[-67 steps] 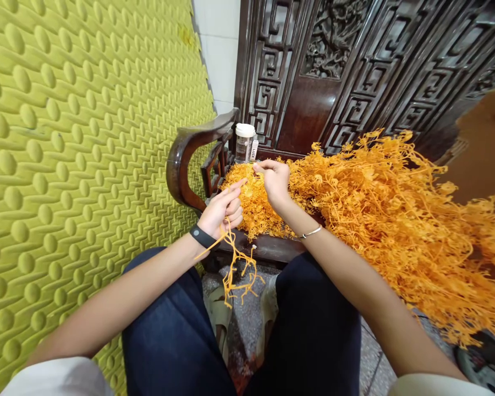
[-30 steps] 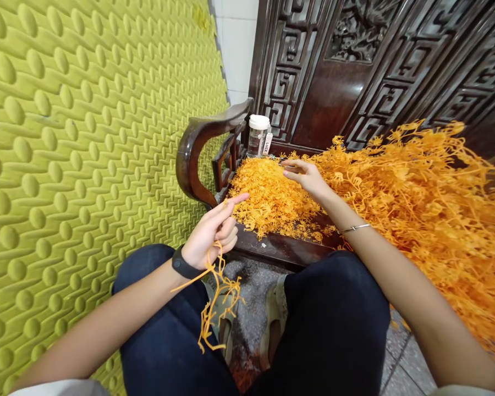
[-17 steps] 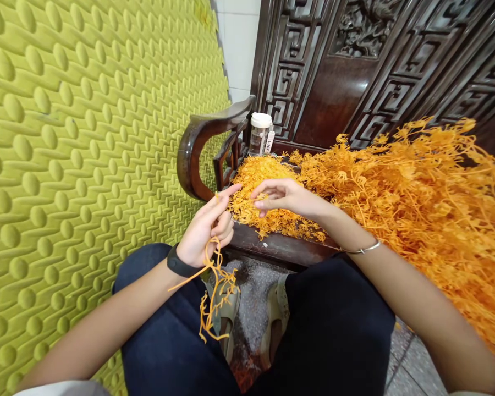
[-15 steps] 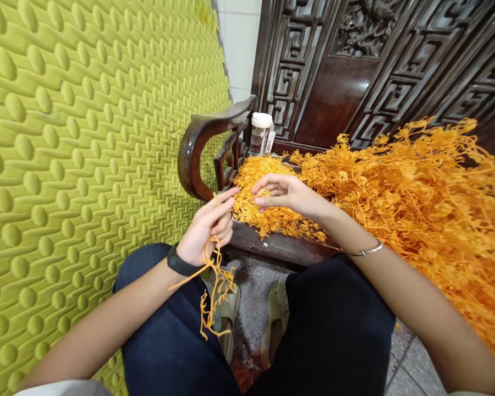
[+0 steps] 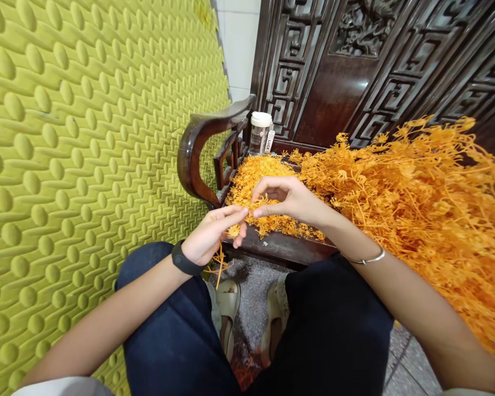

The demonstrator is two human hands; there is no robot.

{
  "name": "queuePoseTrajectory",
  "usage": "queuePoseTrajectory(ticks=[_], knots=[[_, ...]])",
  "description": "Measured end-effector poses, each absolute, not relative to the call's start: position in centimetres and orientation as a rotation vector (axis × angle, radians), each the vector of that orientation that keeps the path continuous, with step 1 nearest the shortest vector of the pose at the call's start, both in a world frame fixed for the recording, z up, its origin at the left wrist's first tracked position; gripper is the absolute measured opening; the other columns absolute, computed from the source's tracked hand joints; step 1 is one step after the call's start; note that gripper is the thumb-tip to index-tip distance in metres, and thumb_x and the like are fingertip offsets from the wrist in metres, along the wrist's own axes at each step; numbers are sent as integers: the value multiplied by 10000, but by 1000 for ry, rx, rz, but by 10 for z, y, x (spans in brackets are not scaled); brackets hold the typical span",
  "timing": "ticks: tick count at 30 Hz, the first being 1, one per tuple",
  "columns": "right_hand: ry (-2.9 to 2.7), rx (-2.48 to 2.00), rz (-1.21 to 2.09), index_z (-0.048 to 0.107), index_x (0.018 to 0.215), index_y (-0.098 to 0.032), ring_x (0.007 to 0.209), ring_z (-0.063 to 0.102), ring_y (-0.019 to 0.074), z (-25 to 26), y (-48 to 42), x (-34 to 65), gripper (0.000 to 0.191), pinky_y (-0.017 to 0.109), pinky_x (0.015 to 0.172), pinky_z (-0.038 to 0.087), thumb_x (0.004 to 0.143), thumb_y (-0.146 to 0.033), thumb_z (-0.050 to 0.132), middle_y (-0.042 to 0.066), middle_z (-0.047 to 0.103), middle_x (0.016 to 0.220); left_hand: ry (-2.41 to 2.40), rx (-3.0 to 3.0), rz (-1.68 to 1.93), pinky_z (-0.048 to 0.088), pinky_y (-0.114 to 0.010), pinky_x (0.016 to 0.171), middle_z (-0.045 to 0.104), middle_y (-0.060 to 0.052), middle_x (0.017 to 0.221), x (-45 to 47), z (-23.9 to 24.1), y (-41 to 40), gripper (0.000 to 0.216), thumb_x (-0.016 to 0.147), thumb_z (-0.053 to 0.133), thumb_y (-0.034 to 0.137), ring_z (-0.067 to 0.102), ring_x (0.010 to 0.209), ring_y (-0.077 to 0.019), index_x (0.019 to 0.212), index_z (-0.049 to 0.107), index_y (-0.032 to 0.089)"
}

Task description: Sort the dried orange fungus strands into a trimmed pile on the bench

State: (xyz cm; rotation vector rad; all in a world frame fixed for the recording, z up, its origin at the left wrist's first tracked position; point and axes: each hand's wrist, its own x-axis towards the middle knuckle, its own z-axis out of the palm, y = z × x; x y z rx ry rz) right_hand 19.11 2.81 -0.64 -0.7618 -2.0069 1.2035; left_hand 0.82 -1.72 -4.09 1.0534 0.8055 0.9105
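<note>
My left hand point(image 5: 210, 236), with a black band at its wrist, is closed in a pinch on an orange plant sprig; thin bare stems point(image 5: 220, 267) dangle below the palm. My right hand point(image 5: 289, 199) comes from the other side, thumb and forefinger curled in a pinch at the tips of the left fingers. A small orange tuft shows between the two hands, and its exact shape is hard to make out. Just beyond them, a heap of short orange sprig pieces point(image 5: 256, 173) lies on the dark wooden seat point(image 5: 276, 246).
A large bundle of orange branching sprigs point(image 5: 396, 187) spreads along the seat at the right. A clear jar with a white lid point(image 5: 259, 135) stands behind the heap, beside the curved wooden armrest point(image 5: 190, 148). Yellow-green padded covering point(image 5: 86, 165) rises on the left.
My left hand has moved right and its fingertips now meet my right hand's. The dangling stems have swung behind the left hand. My right fingers have dropped slightly.
</note>
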Motion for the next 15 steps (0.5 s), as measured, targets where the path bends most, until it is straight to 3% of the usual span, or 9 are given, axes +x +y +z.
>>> queuePoseTrajectory(ticks=[5,15], knots=[[-1816,-840,1293,584,682,-155,624,566,82,-3,34,197,275,241,625,485,572,-275,805,-14,609,686,822,1014,914,170,-154,346,395,80,340,10,-42,-18,203,740,686,316,265,286,-16,697,588,144],[-1641,-926,1115,542,592,-158,515,538,85,-9,42,196,276,254,532,454,587,-286,786,-16,573,563,776,840,895,116,-138,315,343,97,289,17,-35,-11,101,748,667,220,198,245,-13,787,624,137]])
